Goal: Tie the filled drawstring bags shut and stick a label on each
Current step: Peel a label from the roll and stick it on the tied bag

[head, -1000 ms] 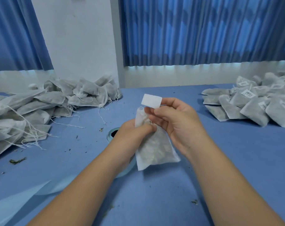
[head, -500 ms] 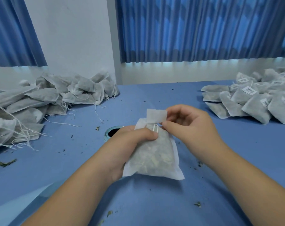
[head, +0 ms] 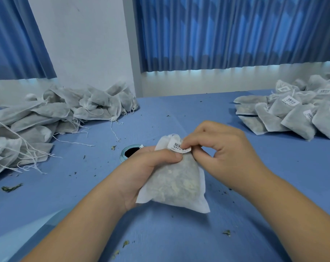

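Note:
A white mesh drawstring bag (head: 176,183) filled with dried herbs rests on the blue table in front of me. My left hand (head: 151,167) grips it at the neck and left side. A white barcode label (head: 177,146) lies curled over the bag's top. My right hand (head: 219,148) pinches the label's right edge between thumb and fingertips, pressing it against the bag's neck. The bag's strings are hidden under my fingers.
A heap of unlabelled bags (head: 47,120) with loose white strings lies at the left. Labelled bags (head: 296,110) are stacked at the far right. A label roll (head: 131,151) sits just behind my left hand, its backing strip trailing toward the lower left. Herb crumbs dot the blue table (head: 179,239).
The bag came down from mid-air to rest on the table. The label, held above the bag in my right hand, has been brought onto the bag's neck, printed side up.

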`<state>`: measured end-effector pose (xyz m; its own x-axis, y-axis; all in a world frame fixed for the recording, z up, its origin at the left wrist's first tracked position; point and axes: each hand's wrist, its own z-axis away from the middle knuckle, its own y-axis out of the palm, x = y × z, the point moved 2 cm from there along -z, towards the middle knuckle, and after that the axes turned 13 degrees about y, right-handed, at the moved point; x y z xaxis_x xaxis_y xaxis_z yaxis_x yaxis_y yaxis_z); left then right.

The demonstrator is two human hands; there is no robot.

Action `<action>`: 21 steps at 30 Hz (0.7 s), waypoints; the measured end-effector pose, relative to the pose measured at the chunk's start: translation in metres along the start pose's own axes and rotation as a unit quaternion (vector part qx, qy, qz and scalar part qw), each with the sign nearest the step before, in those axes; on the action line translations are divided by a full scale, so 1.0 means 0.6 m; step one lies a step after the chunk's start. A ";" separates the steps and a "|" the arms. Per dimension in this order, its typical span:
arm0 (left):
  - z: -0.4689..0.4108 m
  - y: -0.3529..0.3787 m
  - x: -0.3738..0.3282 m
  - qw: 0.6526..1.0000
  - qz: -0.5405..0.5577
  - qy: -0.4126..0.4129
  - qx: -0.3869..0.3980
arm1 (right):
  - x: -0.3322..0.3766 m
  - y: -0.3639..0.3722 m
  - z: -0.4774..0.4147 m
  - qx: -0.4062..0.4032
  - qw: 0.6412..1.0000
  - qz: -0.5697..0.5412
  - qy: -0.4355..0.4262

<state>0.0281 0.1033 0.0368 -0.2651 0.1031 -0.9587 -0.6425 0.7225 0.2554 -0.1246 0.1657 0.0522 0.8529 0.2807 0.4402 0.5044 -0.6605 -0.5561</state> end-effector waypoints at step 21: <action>-0.002 0.007 0.011 0.974 -0.133 0.152 -0.101 | 0.002 0.016 0.010 0.148 0.860 -0.339 0.353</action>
<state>0.0227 0.1059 0.0317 -0.2512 -0.2986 -0.9207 -0.8375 0.5439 0.0521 -0.1179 0.1641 0.0432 0.1088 -0.0299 0.9936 0.9544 -0.2762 -0.1128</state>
